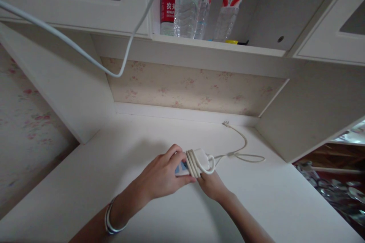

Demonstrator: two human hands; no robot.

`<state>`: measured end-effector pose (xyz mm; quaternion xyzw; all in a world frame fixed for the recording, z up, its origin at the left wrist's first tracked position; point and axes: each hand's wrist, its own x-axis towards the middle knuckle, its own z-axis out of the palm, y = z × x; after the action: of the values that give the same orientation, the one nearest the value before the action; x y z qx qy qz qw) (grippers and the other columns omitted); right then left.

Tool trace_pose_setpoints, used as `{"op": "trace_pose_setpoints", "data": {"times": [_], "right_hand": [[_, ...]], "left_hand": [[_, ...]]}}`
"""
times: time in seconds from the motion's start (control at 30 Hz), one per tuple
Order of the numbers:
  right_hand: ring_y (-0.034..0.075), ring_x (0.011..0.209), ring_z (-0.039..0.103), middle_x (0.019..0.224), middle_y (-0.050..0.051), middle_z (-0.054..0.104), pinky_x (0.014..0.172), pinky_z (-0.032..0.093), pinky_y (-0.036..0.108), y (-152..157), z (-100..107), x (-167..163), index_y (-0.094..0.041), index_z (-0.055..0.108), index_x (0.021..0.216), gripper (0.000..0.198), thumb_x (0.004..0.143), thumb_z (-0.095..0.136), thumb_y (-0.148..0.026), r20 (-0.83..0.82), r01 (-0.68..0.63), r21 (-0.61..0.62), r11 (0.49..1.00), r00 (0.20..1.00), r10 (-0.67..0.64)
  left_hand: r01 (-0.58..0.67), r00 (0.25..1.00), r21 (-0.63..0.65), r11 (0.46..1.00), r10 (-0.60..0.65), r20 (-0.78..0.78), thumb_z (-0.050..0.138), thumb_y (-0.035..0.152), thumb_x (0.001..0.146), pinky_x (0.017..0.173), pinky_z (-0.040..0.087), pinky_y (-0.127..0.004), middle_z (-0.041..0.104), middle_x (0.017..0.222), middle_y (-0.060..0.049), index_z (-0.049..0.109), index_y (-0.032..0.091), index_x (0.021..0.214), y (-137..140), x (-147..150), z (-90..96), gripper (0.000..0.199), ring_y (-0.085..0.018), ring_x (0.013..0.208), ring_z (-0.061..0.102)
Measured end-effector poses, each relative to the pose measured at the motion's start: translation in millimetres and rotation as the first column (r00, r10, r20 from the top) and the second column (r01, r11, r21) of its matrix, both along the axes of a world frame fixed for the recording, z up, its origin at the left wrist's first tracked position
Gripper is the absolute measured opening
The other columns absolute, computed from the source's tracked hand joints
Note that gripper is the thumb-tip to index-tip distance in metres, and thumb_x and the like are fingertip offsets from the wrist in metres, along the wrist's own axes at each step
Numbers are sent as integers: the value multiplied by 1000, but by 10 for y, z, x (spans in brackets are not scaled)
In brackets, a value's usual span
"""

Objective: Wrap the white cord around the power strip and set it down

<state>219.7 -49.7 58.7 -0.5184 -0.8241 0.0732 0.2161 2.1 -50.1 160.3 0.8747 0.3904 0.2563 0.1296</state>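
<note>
The left hand (162, 176) is pinching a power strip (180, 169) wrapped in cord (193, 164), its long axis running left to right. The right hand (212, 186) is sitting below, its grip indiscernible.

A white desk (285, 193) bears a looped cable (235, 154).

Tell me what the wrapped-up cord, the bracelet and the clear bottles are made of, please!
Cord: probably flexible plastic or rubber outside, smooth and off-white, since it bends in loops.
Bracelet: looks like polished metal, silvery with bright glints.
Clear bottles: likely thin, glossy plastic, see-through with ridged sides.
</note>
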Motion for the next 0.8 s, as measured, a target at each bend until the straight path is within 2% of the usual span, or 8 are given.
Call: {"op": "trace_pose_setpoints", "data": {"times": [0.1, 0.23, 0.37, 0.47, 0.6, 0.8], "right_hand": [[16, 60, 62, 69, 3, 67, 55, 36, 24, -135, 75, -34, -20, 61, 81, 34, 97, 34, -31, 52, 56, -89, 994, 997, -52], [14, 58, 62, 66, 2, 65, 55, 32, 23, -317, 193, -66, -21, 58, 79, 36, 99, 33, -38, 38, 67, -80, 994, 997, -64], [13, 58, 60, 63, 0, 62, 56, 34, 22, -415, 244, -107, -20, 57, 76, 41, 99, 30, -41, -153, 56, -204, 977, 984, -89], [14, 59, 58, 63, 0, 61, 56, 35, 22, -451, 240, -194, -21, 55, 77, 41, 99, 28, -42, -265, 43, -252, 967, 958, -112], [15, 62, 60, 71, 1, 64, 57, 34, 24, -492, 281, -301, -21, 55, 88, 32, 99, 30, -37, -214, 39, -196, 980, 974, -81], [15, 58, 59, 67, 1, 63, 54, 27, 27, -527, 457, -232, -21, 56, 82, 26, 97, 37, -32, -4, 68, 0, 998, 998, -68]], "left_hand": [[-28, 1000, 8, 1000, 28, -12, 63, 52, 77, 73, 51, -31, 53, 103, -2, 50, 22, 96, 90, -36, -60, 38, -17, 83, 61], [-6, 1000, 7, 1000, 6, 18, 63, 50, 78, 77, 51, -31, 55, 106, -4, 52, 22, 101, 151, -54, -164, 38, -17, 87, 61], [63, 986, 19, 998, -65, 153, 67, 47, 76, 85, 50, -29, 55, 110, -6, 54, 22, 101, 127, -37, -161, 37, -18, 97, 59], [43, 959, 23, 999, -48, 279, 70, 46, 74, 86, 50, -30, 55, 109, -7, 53, 21, 99, 88, -4, -99, 39, -19, 100, 57], [-24, 960, 23, 999, 17, 278, 67, 44, 77, 86, 50, -32, 52, 111, -7, 51, 22, 102, 93, 20, -59, 37, -19, 100, 57], [-53, 998, 49, 997, 51, 33, 63, 46, 79, 85, 51, -35, 51, 116, -6, 49, 23, 105, 138, 7, -204, 38, -21, 98, 59]]}}
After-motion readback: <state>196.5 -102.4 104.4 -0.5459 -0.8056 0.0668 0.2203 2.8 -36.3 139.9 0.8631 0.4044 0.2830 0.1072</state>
